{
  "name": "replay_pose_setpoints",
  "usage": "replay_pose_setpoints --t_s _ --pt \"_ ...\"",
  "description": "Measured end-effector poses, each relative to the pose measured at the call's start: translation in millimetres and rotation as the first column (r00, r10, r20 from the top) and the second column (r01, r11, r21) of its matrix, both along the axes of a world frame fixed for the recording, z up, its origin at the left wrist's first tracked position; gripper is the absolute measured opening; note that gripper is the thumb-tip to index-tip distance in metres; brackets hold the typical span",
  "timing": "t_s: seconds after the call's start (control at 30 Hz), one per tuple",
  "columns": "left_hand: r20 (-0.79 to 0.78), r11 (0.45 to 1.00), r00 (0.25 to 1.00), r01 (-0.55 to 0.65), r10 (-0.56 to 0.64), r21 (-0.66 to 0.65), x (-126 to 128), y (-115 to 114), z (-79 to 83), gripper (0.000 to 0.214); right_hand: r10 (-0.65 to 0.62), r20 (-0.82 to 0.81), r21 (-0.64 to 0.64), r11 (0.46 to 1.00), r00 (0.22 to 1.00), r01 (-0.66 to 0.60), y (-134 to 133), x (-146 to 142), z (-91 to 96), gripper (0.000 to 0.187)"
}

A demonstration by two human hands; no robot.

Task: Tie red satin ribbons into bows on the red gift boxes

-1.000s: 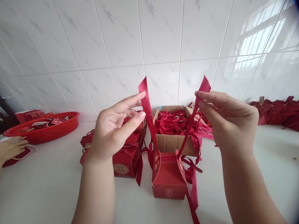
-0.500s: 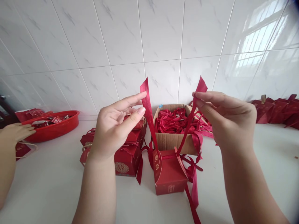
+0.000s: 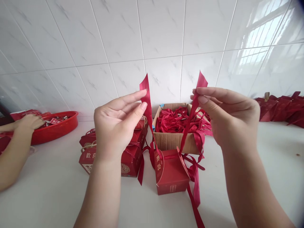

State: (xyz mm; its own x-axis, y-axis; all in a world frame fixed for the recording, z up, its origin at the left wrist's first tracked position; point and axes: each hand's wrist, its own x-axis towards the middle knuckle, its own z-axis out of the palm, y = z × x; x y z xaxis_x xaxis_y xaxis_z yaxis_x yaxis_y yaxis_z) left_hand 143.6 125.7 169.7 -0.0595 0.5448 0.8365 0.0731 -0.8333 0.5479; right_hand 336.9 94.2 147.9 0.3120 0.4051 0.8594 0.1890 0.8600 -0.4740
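Observation:
A small red gift box (image 3: 172,177) with gold characters sits on the white counter, a red ribbon (image 3: 188,126) threaded through its top. My left hand (image 3: 118,123) pinches one ribbon end between thumb and fingers, above and left of the box. The other end is pinched by my right hand (image 3: 228,117), above and to the right. Both ends stand upright, drawn up from the box in a V, their slanted tips poking above my fingers.
Behind the gift box stands a cardboard box (image 3: 175,141) heaped with red ribbons. More red gift boxes (image 3: 130,161) are grouped left of it, partly behind my left arm. A co-worker's hand (image 3: 29,123) reaches into a red basin (image 3: 55,131). Red bags (image 3: 280,109) line the right wall.
Both my hands still hold the ribbon ends, nearly unmoved. The co-worker's arm has moved right, its hand now at the basin's contents. The view has shifted slightly.

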Motion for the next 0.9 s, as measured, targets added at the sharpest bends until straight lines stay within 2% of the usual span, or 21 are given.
replay_pose_setpoints --t_s 0.13,0.27,0.33,0.43,0.6,0.7,0.8,0.9 --pt "0.024 0.999 0.999 0.039 -0.04 0.008 5 -2 -0.2 0.022 0.001 0.013 -0.008 1.0 1.0 -0.001 1 -2 -0.8 0.025" --pt "0.057 0.998 0.997 0.056 -0.054 -0.036 7 -5 0.9 0.048 -0.001 0.026 -0.008 1.0 1.0 0.001 1 -3 -1.1 0.027" --pt "0.058 0.995 0.996 0.07 -0.066 -0.072 7 -5 1.1 0.053 -0.011 0.039 -0.008 1.0 0.999 0.011 1 -4 -0.9 0.027" --pt "0.046 0.992 0.995 0.091 -0.087 -0.092 4 -3 -0.1 0.048 -0.029 0.05 -0.005 1.0 0.998 0.029 2 -5 -0.9 0.026" --pt "0.047 0.988 0.989 0.144 -0.142 -0.047 3 1 -2.7 0.026 0.023 0.025 -0.02 1.0 0.999 -0.022 4 -7 -3.5 0.022" --pt "0.02 0.986 0.987 0.162 -0.161 -0.041 6 -2 -2.0 0.018 0.005 0.061 -0.047 0.999 0.998 -0.002 6 -9 -5.0 0.018" --pt "-0.034 0.978 0.983 0.176 -0.181 -0.114 8 -7 -0.4 0.018 0.008 0.099 -0.081 0.997 0.995 0.0 5 -11 -3.7 0.018" --pt "-0.113 0.949 0.962 0.218 -0.248 -0.226 8 -9 0.2 0.024 0.074 0.105 -0.153 0.987 0.992 -0.057 3 -14 -0.9 0.026"
